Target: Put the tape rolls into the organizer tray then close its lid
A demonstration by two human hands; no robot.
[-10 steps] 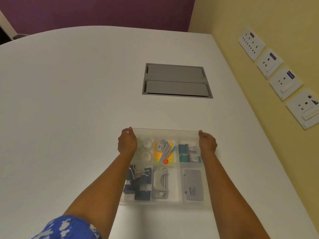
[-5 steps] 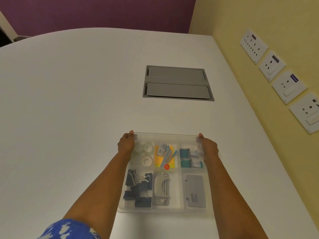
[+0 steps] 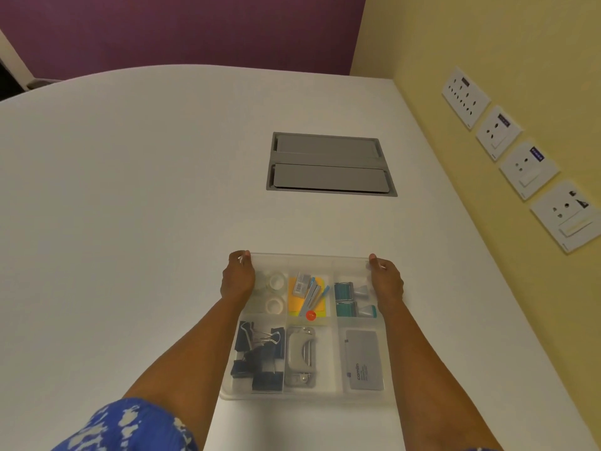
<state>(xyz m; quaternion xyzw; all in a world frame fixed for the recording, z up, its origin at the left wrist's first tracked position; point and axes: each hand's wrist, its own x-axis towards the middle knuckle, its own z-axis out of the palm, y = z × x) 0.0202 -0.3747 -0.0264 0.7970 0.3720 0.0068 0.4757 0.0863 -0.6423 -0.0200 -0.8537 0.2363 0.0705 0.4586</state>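
A clear plastic organizer tray [image 3: 305,394] lies on the white table near me. Its frosted lid [image 3: 309,256] lies over the compartments, and the contents show through it. Two clear tape rolls [image 3: 275,280] sit in the far left compartment. My left hand [image 3: 238,277] grips the lid's far left corner. My right hand [image 3: 386,281] grips the far right corner. Both forearms stretch along the tray's sides.
Other compartments hold black binder clips [image 3: 260,356], a grey hole punch [image 3: 300,356], a grey card case [image 3: 364,359], yellow notes with pens [image 3: 307,296] and teal staples [image 3: 345,299]. A grey cable hatch [image 3: 330,162] sits further back. Wall sockets [image 3: 523,164] line the right wall.
The lid has come down lower over the tray, and both hands have stayed at its far corners. The view has shifted slightly.
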